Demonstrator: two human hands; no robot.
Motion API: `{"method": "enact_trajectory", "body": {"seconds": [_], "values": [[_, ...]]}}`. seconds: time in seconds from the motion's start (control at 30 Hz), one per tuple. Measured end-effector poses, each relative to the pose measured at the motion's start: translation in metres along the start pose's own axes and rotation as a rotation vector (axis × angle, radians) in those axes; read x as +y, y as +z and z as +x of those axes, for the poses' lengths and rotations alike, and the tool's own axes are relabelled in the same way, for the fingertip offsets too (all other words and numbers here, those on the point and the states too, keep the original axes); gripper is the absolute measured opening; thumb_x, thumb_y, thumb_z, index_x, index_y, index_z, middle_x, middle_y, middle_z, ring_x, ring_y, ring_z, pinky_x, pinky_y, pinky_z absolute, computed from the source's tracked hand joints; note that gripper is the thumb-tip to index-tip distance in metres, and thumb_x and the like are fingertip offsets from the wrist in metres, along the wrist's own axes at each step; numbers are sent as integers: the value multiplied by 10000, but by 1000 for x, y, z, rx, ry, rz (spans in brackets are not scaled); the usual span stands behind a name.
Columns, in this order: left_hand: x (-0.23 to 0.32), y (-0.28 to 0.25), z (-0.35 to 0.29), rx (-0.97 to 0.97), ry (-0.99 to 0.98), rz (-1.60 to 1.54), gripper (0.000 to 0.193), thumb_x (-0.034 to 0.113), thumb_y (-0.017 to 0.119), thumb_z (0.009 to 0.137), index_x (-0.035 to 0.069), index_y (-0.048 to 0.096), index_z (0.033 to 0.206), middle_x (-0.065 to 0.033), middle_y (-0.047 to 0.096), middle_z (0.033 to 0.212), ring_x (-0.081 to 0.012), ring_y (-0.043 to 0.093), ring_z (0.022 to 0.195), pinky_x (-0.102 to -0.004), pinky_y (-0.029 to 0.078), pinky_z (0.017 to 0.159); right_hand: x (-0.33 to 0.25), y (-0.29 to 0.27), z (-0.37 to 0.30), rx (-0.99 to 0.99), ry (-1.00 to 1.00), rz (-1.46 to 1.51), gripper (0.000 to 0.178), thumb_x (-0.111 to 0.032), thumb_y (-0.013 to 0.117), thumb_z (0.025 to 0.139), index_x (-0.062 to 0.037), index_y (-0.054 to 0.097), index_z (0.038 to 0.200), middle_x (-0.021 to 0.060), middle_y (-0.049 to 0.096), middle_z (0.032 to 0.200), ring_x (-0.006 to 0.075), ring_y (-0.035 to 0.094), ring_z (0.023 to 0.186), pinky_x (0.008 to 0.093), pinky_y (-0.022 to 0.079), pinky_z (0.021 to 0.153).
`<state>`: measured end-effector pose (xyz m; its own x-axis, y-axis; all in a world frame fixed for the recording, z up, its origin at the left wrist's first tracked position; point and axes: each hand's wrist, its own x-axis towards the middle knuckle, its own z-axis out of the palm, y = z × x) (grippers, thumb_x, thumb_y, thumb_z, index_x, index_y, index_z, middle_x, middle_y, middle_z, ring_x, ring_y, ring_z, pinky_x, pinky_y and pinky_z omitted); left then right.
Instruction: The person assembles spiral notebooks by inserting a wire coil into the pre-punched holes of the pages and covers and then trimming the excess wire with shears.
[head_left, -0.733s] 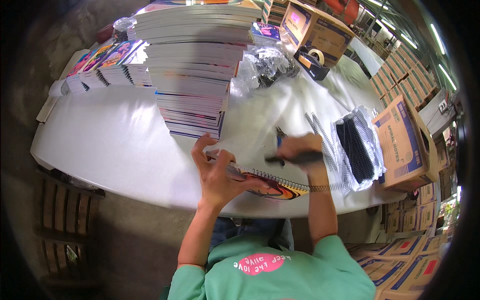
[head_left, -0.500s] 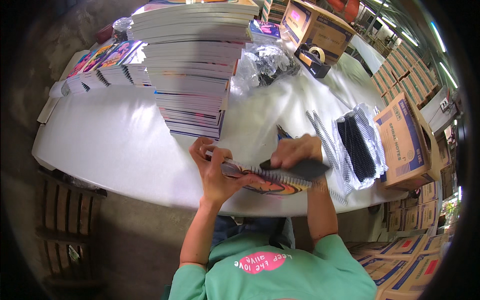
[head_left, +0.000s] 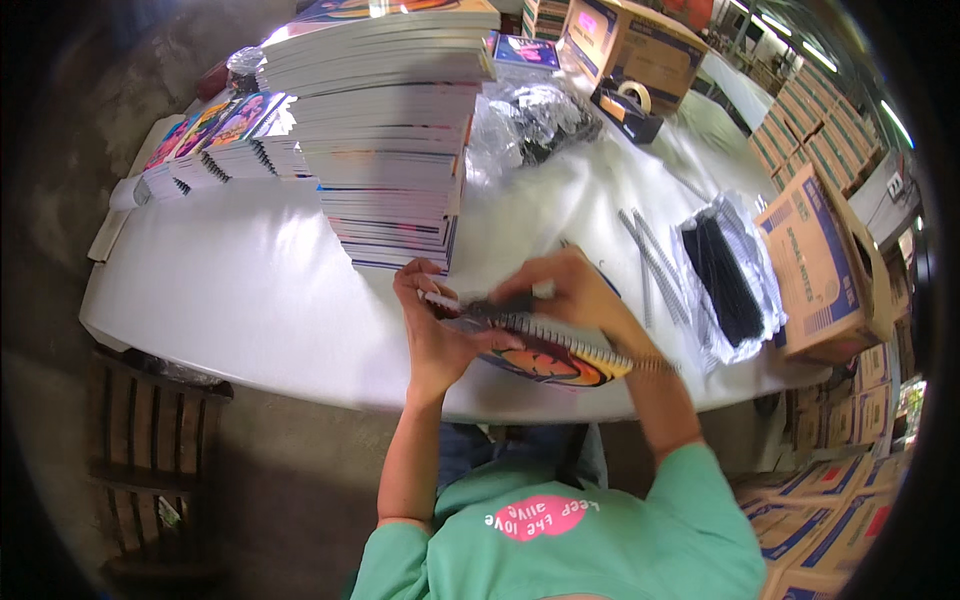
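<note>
Near the table's front edge, my left hand is closed around the left end of a notebook with a colourful orange and yellow cover. A wire-like spiral coil runs along the notebook's upper edge, its loose end sticking out past the right end over my right forearm. My right hand is closed, palm down, at the coil's left part, on a dark object that motion smears; its kind cannot be made out. Behind my right hand, a partly hidden blue-edged thing lies on the table.
A tall stack of books stands just beyond my left hand. Bound notebooks lie far left. To the right are loose coils, a plastic bag of black coils and a carton. A tape dispenser and crumpled plastic sit farther back.
My right hand has moved left along the notebook's coil edge, carrying the dark object toward my left hand. My left hand keeps its hold on the notebook. The whole view has shifted slightly.
</note>
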<state>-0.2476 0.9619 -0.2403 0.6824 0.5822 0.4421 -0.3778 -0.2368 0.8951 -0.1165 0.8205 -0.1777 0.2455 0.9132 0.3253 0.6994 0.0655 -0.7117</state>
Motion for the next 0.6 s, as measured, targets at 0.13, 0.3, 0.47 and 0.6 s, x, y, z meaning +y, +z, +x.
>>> {"method": "enact_trajectory", "body": {"seconds": [0.13, 0.3, 0.47, 0.6], "values": [[-1, -2, 0, -20, 11, 120, 962, 187, 957, 358, 35, 314, 1057, -78, 354, 1105, -151, 421, 855, -279, 431, 744, -20, 5, -4, 204, 31, 761, 290, 9, 638, 675, 39, 693, 958, 95, 709, 866, 174, 672, 765, 298, 533, 679], [6, -2, -1, -62, 36, -118, 1019, 177, 955, 373, 24, 290, 1131, -78, 348, 1086, -170, 439, 859, -267, 433, 762, -10, 9, 5, 119, -5, 394, 324, 27, 640, 674, -55, 714, 978, 122, 699, 824, 210, 676, 704, 289, 518, 643], [-3, -6, -7, -99, -41, -5, 1038, 199, 958, 370, 18, 285, 1139, -74, 334, 1077, -172, 423, 910, -277, 415, 811, 2, 9, 21, 129, 94, -107, 309, 11, 651, 658, -81, 731, 942, 99, 700, 758, 163, 650, 637, 255, 492, 598], [-1, -8, -5, -95, 32, 49, 985, 195, 951, 415, 33, 287, 1124, -67, 337, 1067, -169, 408, 918, -274, 401, 813, -20, 14, 20, 41, -115, 162, 340, 33, 654, 657, -92, 720, 966, 84, 701, 843, 187, 667, 716, 287, 523, 637]]}}
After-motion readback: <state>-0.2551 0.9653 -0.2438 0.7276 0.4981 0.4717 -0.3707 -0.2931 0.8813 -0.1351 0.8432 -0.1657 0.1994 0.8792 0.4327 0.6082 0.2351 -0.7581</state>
